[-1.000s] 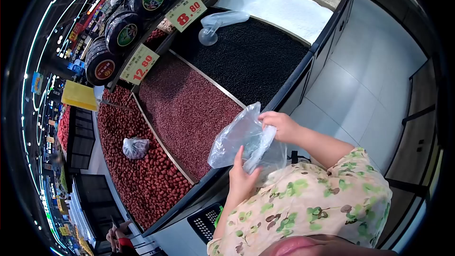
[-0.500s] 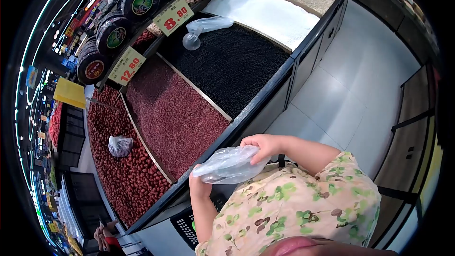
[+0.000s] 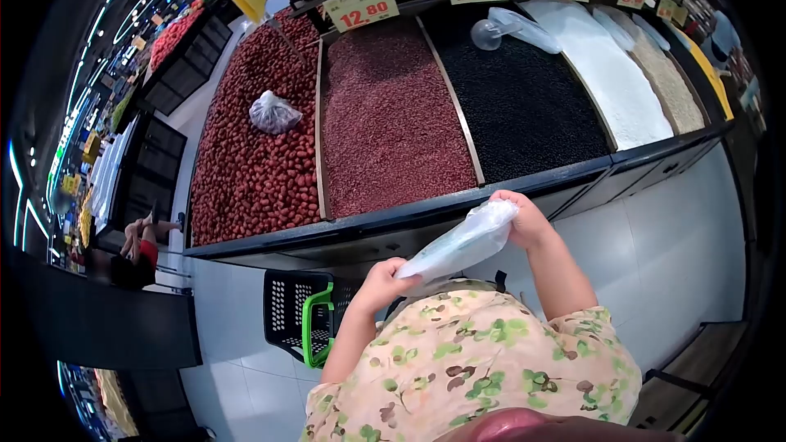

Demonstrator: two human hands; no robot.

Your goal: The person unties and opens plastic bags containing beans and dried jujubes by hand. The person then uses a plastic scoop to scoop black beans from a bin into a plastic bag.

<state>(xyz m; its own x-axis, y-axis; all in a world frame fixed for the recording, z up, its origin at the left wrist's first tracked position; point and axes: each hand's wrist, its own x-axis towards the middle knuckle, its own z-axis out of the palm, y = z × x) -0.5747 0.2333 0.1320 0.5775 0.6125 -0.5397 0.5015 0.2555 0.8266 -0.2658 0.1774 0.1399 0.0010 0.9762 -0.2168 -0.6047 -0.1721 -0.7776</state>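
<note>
I am watching a clear plastic bag (image 3: 458, 245), its wrinkled film shining whitish with a faint greenish tint, stretching in a narrow slant between both hands, just in front of the bins' dark edge (image 3: 393, 218). My left grip (image 3: 381, 285) is pinching the lower end, and my right grip (image 3: 526, 221) is holding the upper end. Beyond, red beans (image 3: 389, 123) and black beans (image 3: 524, 106) are lying side by side; below the edge, a black basket (image 3: 288, 307) is showing. Compared with half a second ago, the bag is slanting more steeply, and the turned view is taking in more basket.
</note>
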